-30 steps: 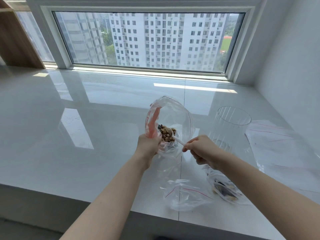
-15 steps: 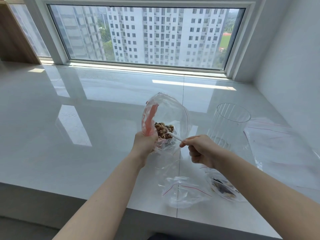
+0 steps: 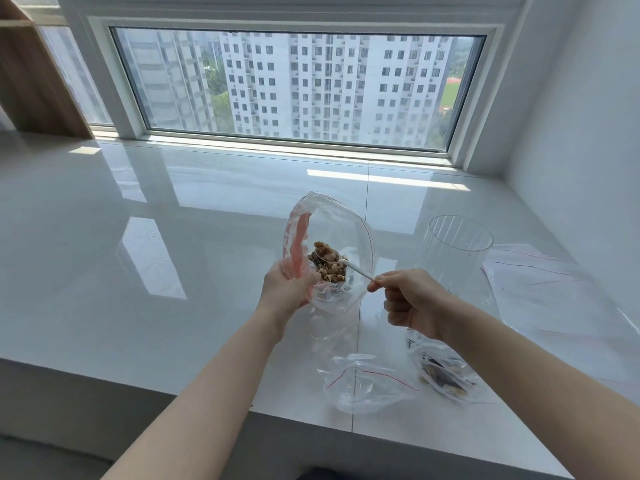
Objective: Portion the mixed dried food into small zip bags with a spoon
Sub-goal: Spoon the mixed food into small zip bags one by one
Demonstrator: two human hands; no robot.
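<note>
My left hand [image 3: 289, 289] grips the side of a large clear zip bag [image 3: 349, 233], held up with its mouth open toward me. Brown mixed dried food [image 3: 331, 270] lies inside it. My right hand [image 3: 408, 303] pinches the handle of a white plastic spoon [image 3: 360, 271] whose bowl, heaped with nuts, is inside the bag. On the counter below lie a small empty zip bag [image 3: 367, 384] with a red seal line and a small zip bag holding dark dried food [image 3: 445, 374].
A tall clear ribbed plastic cup [image 3: 453, 258] stands just right of my right hand. More flat zip bags [image 3: 540, 289] lie at the far right by the wall. The white glossy counter [image 3: 156, 271] ends in a front edge near me; a window is behind.
The spoon now sits heaped with nuts, lifted slightly above the food in the large bag. Both hands keep their hold on the bag and the spoon.
</note>
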